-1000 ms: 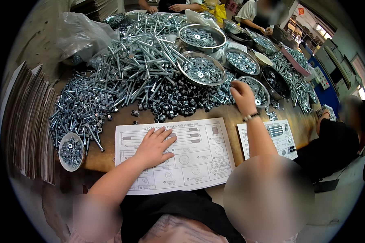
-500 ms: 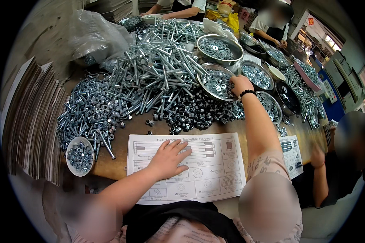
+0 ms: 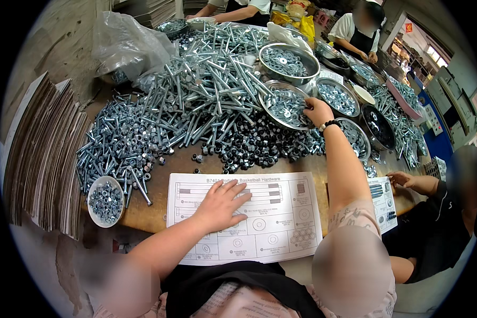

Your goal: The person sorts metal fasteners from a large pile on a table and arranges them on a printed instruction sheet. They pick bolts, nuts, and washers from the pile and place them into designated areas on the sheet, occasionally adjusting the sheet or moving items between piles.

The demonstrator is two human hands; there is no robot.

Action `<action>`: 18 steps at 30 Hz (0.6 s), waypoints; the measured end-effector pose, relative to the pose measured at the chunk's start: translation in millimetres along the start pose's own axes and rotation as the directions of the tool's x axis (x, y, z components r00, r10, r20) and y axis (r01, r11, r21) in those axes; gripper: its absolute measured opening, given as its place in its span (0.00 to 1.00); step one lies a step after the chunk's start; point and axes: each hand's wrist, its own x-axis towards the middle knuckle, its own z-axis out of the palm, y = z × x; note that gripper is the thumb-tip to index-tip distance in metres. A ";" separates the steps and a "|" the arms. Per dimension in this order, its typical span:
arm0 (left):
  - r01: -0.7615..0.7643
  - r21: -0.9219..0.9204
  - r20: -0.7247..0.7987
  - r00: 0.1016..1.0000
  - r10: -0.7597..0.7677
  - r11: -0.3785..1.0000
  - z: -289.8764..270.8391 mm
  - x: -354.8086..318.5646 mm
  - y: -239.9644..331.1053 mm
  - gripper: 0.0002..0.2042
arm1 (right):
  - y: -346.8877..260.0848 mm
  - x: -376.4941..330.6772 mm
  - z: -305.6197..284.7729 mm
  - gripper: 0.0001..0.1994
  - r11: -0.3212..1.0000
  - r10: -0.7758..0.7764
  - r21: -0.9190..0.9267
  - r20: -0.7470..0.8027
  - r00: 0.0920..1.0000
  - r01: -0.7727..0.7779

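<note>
My left hand (image 3: pixel 225 205) lies flat on a printed paper sheet (image 3: pixel 273 225) with drawings of bolts and washers, its fingers spread and nothing in it. My right hand (image 3: pixel 319 112), with a dark bead bracelet at the wrist, reaches into the right side of a steel bowl (image 3: pixel 265 109). Flat metal washers (image 3: pixel 285 106) fill that bowl. The right fingers curl together among the washers, and their tips are partly hidden, so I cannot make out what they hold. Black-ringed nuts (image 3: pixel 249 146) lie heaped just below the bowl.
Long bolts (image 3: pixel 206 85) form a big heap at centre. Shorter bolts and nuts (image 3: pixel 124 132) spread left, beside a white bowl of nuts (image 3: pixel 106 199). More washer bowls (image 3: pixel 338 98) stand right. Stacked cardboard (image 3: pixel 45 159) rises at left. A co-worker's hand (image 3: pixel 403 179) is by another sheet (image 3: pixel 384 204).
My right hand stays at the washer bowl, its fingers slightly shifted. My left hand remains on the sheet. At the right, the co-worker's hand has moved up to the other sheet's edge.
</note>
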 end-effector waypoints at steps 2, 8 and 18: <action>-0.002 0.001 -0.004 1.000 0.002 1.000 0.7 0.1 0.0 0.27 | -1.0 -2.0 -3.9 0.15 1.000 -0.027 0.014 0.043 0.999 0.027; -0.004 0.013 -0.001 1.000 0.004 1.000 1.2 -0.6 0.0 0.27 | -2.6 -5.3 -7.1 0.16 0.995 -0.020 0.103 0.082 0.996 0.011; 0.003 0.022 0.006 1.000 -0.003 1.000 0.9 -0.1 1.8 0.27 | 6.4 -19.8 -7.0 0.19 0.842 0.059 0.535 0.051 0.997 -0.077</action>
